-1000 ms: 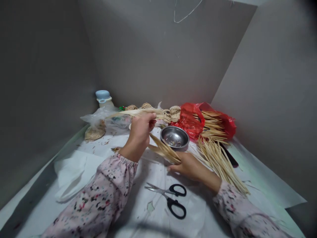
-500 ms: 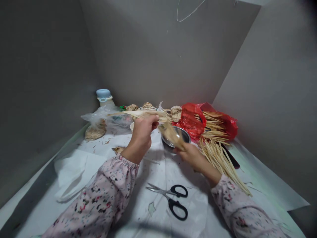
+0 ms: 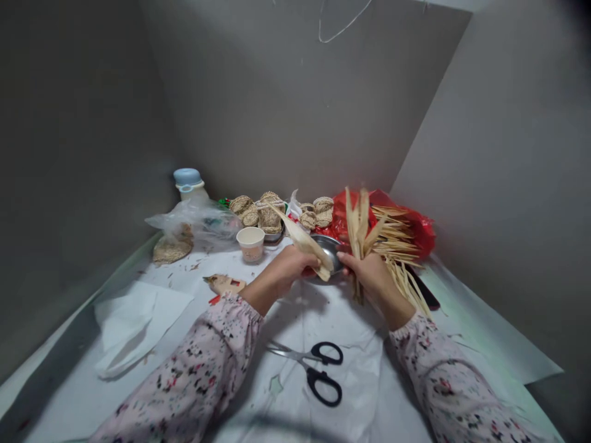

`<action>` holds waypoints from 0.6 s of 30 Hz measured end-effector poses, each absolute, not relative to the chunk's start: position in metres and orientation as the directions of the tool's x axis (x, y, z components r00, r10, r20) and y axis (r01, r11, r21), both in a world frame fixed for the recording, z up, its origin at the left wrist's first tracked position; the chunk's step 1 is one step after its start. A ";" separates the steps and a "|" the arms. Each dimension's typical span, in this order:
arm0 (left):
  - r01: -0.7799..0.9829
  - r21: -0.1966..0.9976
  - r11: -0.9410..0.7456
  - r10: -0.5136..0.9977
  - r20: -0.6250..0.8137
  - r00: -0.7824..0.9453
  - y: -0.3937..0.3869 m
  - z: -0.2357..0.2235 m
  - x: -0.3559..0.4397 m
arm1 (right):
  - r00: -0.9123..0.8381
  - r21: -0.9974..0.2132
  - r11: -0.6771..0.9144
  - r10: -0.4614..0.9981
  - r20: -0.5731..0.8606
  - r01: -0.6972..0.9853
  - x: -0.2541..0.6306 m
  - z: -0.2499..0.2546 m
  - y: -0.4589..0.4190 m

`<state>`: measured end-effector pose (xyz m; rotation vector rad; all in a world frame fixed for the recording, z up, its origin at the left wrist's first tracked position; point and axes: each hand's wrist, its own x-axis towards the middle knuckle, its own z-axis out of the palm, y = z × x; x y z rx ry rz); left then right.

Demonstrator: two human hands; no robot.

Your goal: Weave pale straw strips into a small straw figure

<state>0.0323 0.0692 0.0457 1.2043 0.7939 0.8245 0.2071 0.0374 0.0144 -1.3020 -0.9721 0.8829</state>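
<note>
My left hand (image 3: 295, 269) is closed on a pale, dry corn husk (image 3: 305, 241), which slants up and left from the fingers. A bunch of corn husks (image 3: 359, 224) stands up out of my right hand (image 3: 367, 271), whose fingers are wrapped round its lower part. Between and just beyond both hands sits a shiny metal bowl (image 3: 329, 246), partly hidden by the husk and the fingers. Black-handled scissors (image 3: 309, 363) lie with their blades a little apart on the white cloth (image 3: 351, 394), nearer to me than the hands.
Behind the right hand are a red plastic bag (image 3: 418, 231) with dry strips, and a dark phone-like object (image 3: 429, 292). Woven straw pieces (image 3: 272, 215) line the back. Leftward stand a paper cup (image 3: 250, 244), a clear bag (image 3: 198, 218) and a blue-lidded bottle (image 3: 188, 181).
My left hand has come down and right with its husk, uncovering the cup. My right hand has turned its bunch from slanting left to upright.
</note>
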 end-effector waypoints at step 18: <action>-0.138 0.990 -0.040 0.948 0.081 0.309 0.070 0.037 0.032 | 0.478 -0.983 0.182 0.866 0.146 -0.030 0.226 0.030 0.042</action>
